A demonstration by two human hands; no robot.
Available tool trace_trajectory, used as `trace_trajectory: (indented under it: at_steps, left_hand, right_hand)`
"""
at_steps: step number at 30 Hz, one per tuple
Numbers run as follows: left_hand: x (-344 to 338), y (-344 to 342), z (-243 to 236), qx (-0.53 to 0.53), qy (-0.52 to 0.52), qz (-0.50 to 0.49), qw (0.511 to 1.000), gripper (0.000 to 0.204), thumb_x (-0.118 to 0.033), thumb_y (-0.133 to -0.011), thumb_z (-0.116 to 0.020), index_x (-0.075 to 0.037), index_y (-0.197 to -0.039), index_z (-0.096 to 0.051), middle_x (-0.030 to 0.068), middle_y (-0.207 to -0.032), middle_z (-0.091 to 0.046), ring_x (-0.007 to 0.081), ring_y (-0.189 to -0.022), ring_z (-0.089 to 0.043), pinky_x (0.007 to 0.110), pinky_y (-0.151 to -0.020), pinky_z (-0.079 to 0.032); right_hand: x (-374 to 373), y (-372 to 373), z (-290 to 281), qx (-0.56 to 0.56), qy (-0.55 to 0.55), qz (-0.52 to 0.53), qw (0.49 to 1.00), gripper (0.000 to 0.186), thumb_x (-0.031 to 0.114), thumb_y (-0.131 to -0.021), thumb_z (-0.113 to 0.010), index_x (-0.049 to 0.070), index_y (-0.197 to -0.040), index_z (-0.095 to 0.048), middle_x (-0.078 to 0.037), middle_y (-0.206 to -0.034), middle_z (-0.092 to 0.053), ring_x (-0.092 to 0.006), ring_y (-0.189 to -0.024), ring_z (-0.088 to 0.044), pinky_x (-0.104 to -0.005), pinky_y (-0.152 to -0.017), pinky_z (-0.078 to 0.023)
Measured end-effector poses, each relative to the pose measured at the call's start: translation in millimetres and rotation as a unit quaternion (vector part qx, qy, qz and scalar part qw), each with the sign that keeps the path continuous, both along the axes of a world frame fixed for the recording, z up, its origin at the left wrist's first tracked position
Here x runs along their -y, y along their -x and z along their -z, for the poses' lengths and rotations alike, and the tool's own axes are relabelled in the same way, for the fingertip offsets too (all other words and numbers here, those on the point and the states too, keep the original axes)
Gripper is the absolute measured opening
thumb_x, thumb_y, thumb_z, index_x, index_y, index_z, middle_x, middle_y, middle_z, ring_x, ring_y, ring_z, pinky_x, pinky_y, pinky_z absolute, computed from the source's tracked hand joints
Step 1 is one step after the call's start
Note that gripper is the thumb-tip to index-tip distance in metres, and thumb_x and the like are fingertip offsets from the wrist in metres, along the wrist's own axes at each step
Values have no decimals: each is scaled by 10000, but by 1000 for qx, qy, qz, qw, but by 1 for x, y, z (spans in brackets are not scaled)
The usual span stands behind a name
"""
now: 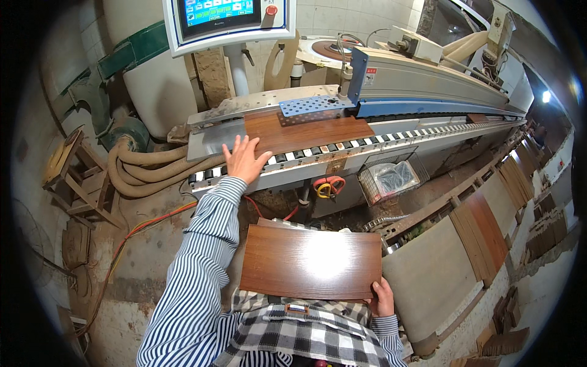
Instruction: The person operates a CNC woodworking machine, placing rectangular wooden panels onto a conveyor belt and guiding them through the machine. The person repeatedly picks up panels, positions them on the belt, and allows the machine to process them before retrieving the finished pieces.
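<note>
At the left end of the feed track (pixel 333 148), L hand (pixel 243 160) is open, fingers spread, tips by the wood-grain panel (pixel 306 134); it's partly under the blue perforated plate (pixel 315 106), so uneven pushing could skew it. R hand (pixel 383 298) grips a 2nd panel (pixel 306 263) by its corner; w/ 1-sided hold, might tip.

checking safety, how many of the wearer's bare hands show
2: the left hand, fingers spread, by the left end of the brown wood-grain board under the blue perforated plate; the right hand, partly hidden, gripping a glossy brown rectangular board at lower right.
</note>
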State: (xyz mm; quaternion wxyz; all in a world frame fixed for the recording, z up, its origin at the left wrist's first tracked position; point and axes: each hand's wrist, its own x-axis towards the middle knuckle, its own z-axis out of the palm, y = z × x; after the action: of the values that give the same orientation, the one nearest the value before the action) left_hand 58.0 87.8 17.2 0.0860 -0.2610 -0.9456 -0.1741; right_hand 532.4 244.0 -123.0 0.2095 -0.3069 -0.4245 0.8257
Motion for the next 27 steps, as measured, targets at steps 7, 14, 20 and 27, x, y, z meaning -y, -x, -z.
trace_trajectory:
  at_steps: [7,14,20,27]
  left_hand:
    - [-3,-3,8,-26,-119,75,990,677,-552,-858,-532,-136,-1380,-422,127,-1386,-468,301,-1361,-318,495,-1132,-128]
    - [83,-34,5,65,-320,176,929,504,-292,-865,-614,-75,-1307,-507,172,-1358,-482,316,-1315,-387,402,-1075,-307]
    - [144,-75,-7,-5,-188,238,953,670,-389,-819,-643,-108,-1384,-420,153,-1483,-312,348,-1384,-249,464,-1120,-219]
    - [179,-64,-1,-46,-13,183,982,689,-485,-797,-645,-150,-1367,-453,132,-1475,-335,336,-1386,-246,487,-1129,-183]
  right_hand:
    - [7,-3,-16,-85,7,-37,996,527,150,-920,-538,-11,-1382,-342,-141,-1165,-591,-219,-876,-658,-334,-675,-599]
    - [6,9,-36,-140,14,4,990,546,215,-931,-538,49,-1400,-314,-127,-1202,-556,-244,-921,-631,-343,-677,-569]
    - [-12,99,-79,-181,-20,-28,983,535,229,-947,-517,73,-1415,-311,-88,-1207,-564,-212,-944,-620,-339,-696,-543]
    - [-20,214,-103,-177,8,-133,975,478,211,-969,-481,58,-1402,-348,-126,-1144,-607,-198,-791,-677,-312,-676,-594]
